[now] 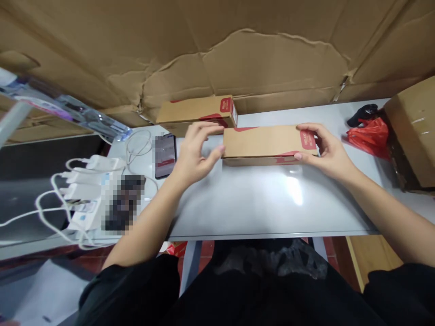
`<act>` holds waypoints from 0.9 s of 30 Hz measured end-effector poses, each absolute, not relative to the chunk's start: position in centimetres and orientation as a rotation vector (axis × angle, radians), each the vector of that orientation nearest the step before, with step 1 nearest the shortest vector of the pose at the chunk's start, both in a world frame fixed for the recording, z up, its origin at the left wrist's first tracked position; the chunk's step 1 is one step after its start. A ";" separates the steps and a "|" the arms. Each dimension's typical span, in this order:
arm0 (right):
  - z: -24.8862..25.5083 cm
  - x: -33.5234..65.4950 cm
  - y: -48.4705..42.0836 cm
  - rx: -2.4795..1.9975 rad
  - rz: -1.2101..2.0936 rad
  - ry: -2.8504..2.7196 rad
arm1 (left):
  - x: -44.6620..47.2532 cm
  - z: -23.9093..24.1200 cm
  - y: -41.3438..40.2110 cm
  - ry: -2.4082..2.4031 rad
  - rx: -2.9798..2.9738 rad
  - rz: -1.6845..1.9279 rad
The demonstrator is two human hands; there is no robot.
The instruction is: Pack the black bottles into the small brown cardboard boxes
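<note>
A long brown cardboard box [261, 141] with red printing lies flat on the white table [238, 199]. My right hand [324, 147] grips its right end, thumb on the near side and fingers on the far side. At the left end, my left hand [197, 156] has thumb and fingers curved apart. Its fingertips are right at the box's edge; I cannot tell whether they press on it. A second, similar cardboard box [190, 111] sits behind, to the left, partly hidden by my left hand.
A phone [165, 156] and a blurred-out dark device [124, 203] lie on the left, beside a white power strip [90, 199] with plugs and cables. A red plastic bag [369, 136] and a large carton [413, 136] stand right. Cardboard sheeting [254, 59] walls the back.
</note>
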State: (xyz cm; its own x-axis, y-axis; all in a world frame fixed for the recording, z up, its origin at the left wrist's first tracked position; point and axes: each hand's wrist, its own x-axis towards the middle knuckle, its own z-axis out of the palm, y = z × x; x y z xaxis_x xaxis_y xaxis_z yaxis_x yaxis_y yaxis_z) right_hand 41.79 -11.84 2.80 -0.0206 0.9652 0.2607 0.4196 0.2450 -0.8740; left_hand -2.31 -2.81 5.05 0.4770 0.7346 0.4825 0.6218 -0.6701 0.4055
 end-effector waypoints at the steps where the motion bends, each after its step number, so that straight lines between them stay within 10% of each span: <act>1: 2.9 41.6 -11.2 -1.332 0.777 -1.599 | -2.1 4.8 -3.3 1.116 2.526 0.953; 27: 3.4 42.0 -4.9 -1.277 0.391 -1.827 | -2.0 10.1 3.5 1.016 2.796 0.543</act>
State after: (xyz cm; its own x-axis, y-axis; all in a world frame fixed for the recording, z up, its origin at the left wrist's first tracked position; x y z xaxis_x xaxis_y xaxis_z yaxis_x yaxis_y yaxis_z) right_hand 42.03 -4.86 3.36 -0.1164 0.8791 0.4622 0.6131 0.4297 -0.6629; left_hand -2.02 3.49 10.15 0.7108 0.6402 0.2914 0.5981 -0.7681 0.2287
